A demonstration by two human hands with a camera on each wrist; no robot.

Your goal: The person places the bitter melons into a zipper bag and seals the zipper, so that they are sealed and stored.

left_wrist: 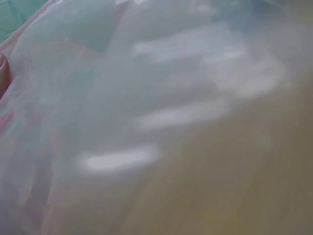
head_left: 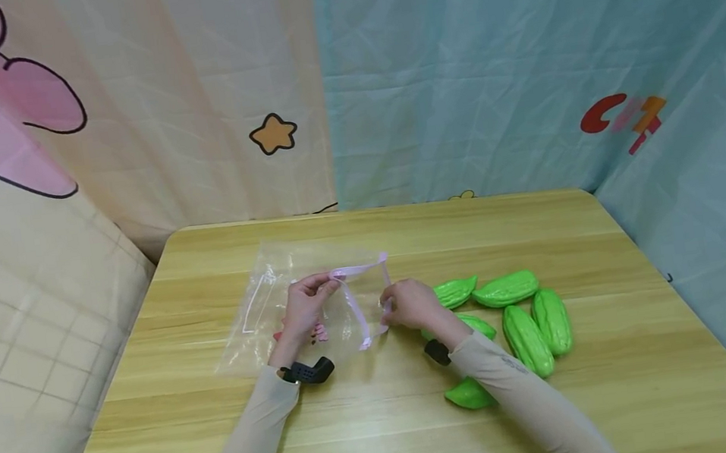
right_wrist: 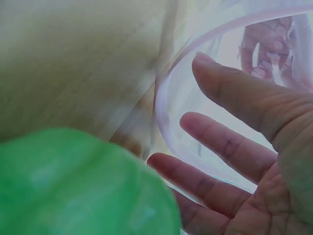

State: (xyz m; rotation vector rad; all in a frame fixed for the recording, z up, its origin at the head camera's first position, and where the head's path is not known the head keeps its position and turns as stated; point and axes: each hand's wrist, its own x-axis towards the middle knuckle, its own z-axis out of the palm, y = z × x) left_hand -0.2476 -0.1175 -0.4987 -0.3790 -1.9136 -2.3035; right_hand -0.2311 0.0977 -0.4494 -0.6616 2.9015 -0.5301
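- On the wooden table, toward its left side, lies a clear plastic bag, its lilac rim parted at the mouth.
- At that rim, the left hand pinches the edge between thumb and fingers; the right hand is at the mouth's far side, fingers spread and fairly straight in its wrist view. Whether it touches the film, I cannot tell.
- Should the left pinch slip, the mouth could sag shut, since the film looks thin and limp.
- Beneath and beside the right sleeve lie green gourds; a low forearm might nudge one, their sides being rounded.
- Behind that arm some gourds are partly covered, so six is only the visible count.
- Under the left hand, the bag's pink print is partly hidden; the left wrist view is mostly blurred film.
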